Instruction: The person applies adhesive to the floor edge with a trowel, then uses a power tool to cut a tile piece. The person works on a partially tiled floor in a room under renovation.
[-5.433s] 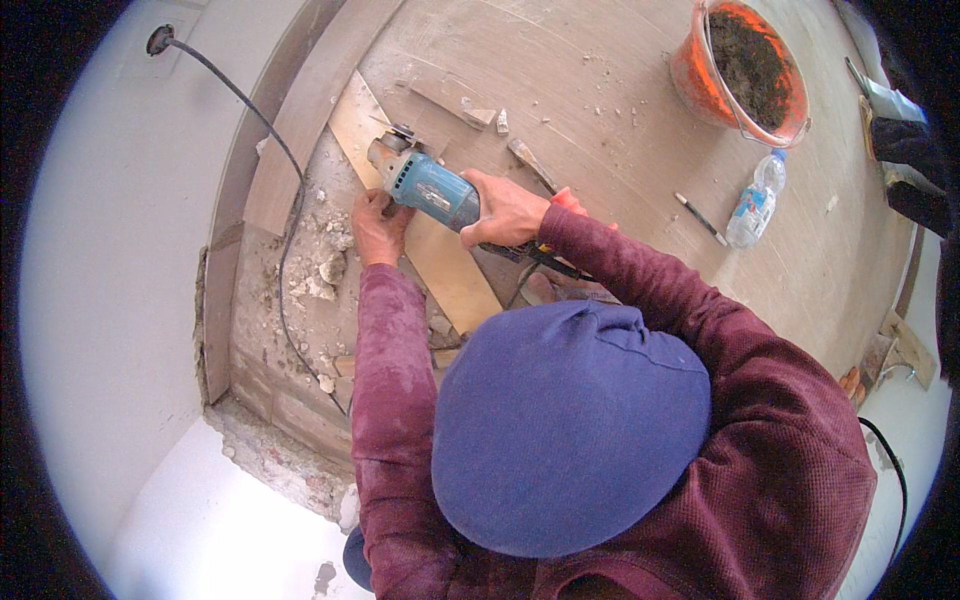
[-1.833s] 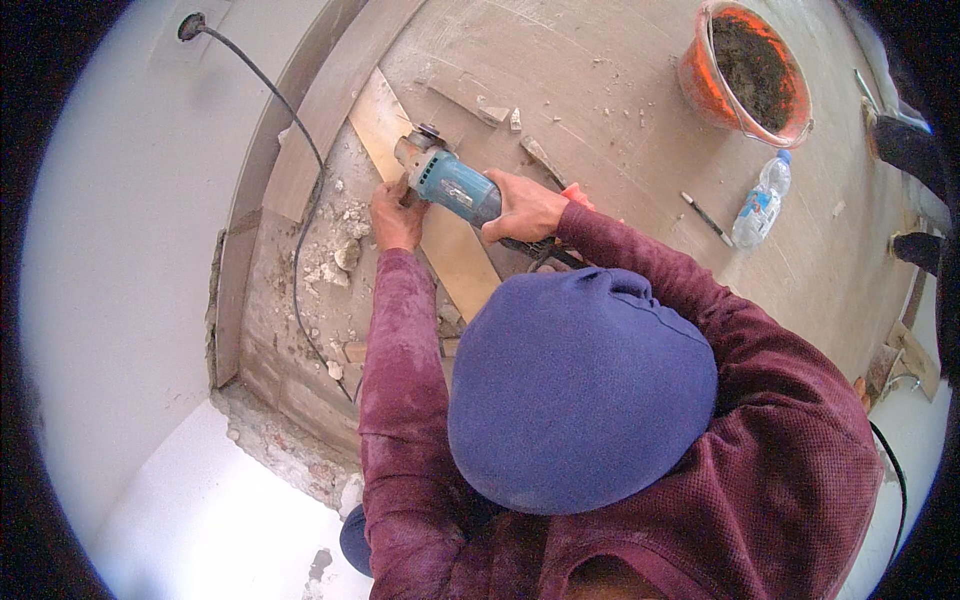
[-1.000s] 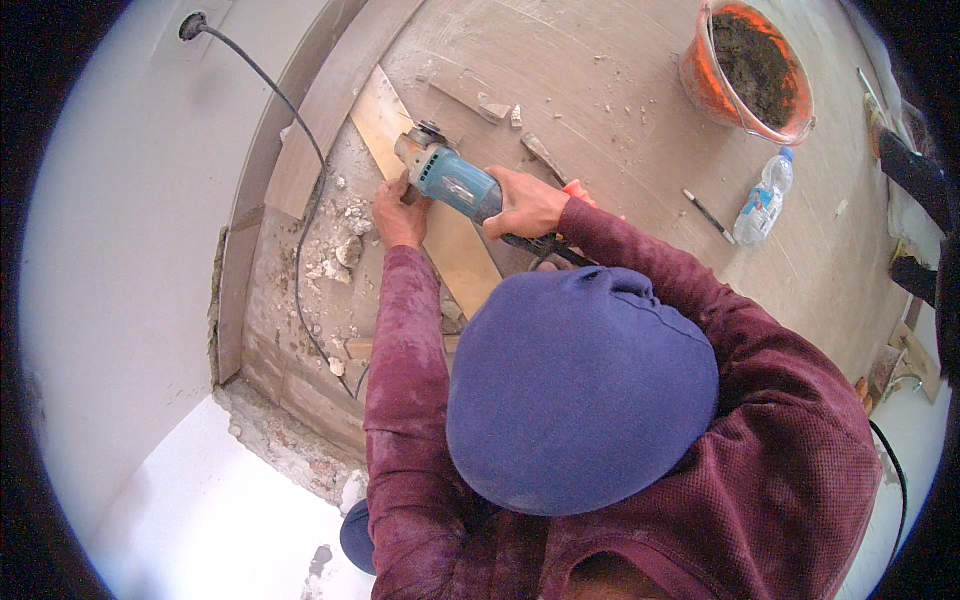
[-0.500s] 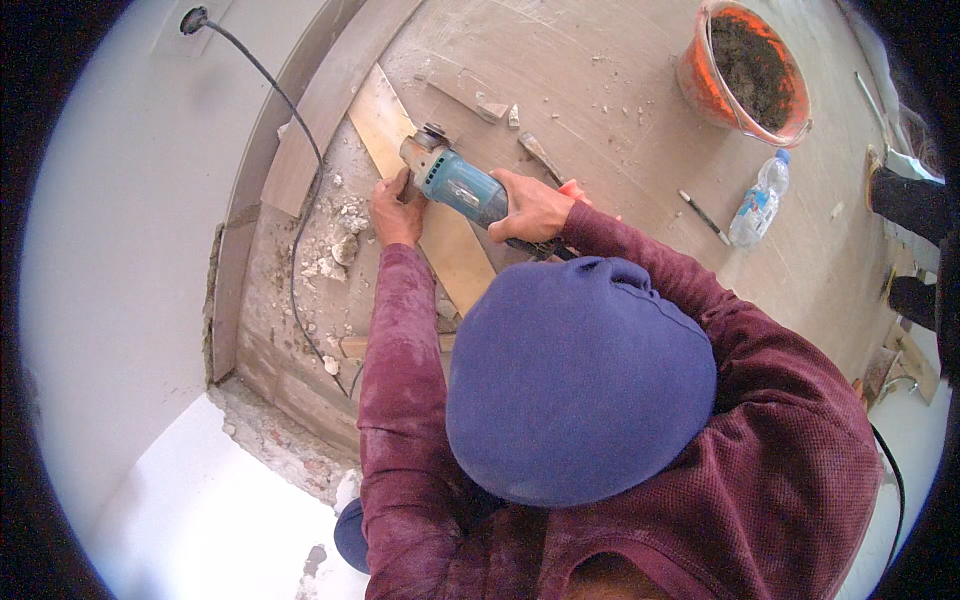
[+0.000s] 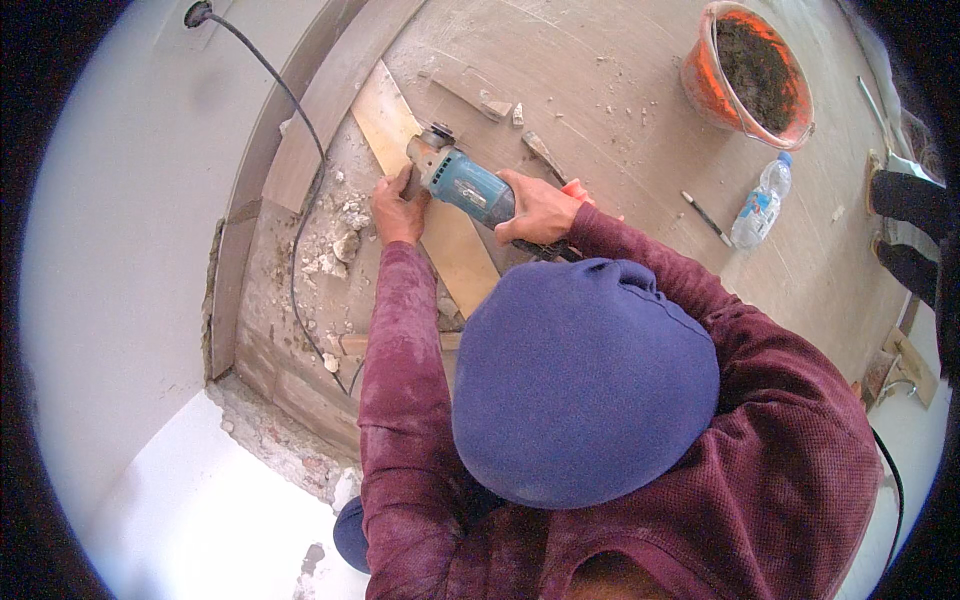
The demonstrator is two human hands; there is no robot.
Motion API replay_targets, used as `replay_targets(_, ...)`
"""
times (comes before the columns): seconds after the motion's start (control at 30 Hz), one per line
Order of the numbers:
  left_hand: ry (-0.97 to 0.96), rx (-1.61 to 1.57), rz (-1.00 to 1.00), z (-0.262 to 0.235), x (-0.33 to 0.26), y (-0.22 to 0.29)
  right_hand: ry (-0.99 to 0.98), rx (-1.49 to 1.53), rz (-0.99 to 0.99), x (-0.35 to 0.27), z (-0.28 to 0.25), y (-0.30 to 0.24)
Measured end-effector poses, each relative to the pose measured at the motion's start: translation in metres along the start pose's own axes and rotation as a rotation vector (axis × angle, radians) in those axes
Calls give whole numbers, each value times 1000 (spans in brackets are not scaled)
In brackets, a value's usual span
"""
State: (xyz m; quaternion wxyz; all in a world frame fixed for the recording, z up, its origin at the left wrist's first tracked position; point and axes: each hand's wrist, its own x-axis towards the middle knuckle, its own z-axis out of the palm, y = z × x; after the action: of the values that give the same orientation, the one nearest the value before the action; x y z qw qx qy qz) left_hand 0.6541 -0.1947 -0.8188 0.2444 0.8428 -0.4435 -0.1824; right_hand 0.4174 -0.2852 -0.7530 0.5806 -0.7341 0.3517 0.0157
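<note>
Here, two hands hold one blue grinder (image 5: 470, 186) on one long wooden board (image 5: 440, 215). The left hand (image 5: 400, 208) grips its front, and the right hand (image 5: 540, 208) wraps its round body. Crumbly rubble (image 5: 335, 235) lies beside. One orange bucket (image 5: 700, 90) and one plastic bottle (image 5: 758, 200) stand apart.

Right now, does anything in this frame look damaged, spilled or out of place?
Yes. Broken rubble lies scattered beside the left hand, and the wall's lower edge is chipped to raw masonry. A black cable trails through the debris. Both hands grip the blue angle grinder over the wooden plank.
</note>
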Motion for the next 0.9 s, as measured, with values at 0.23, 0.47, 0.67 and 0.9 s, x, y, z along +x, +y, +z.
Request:
replay_targets(0.23,6,-36,17,1,0,-4,-5,19,-11,-1,0,1)
replay_targets(0.47,10,3,40,1,0,-5,-25,15,13,-4,-1,-1)
replay_targets(0.67,17,-32,32,2,1,-5,-15,13,13,-4,0,1)
replay_targets(0.9,29,-7,44,4,2,-10,-36,28,34,-2,-3,-8)
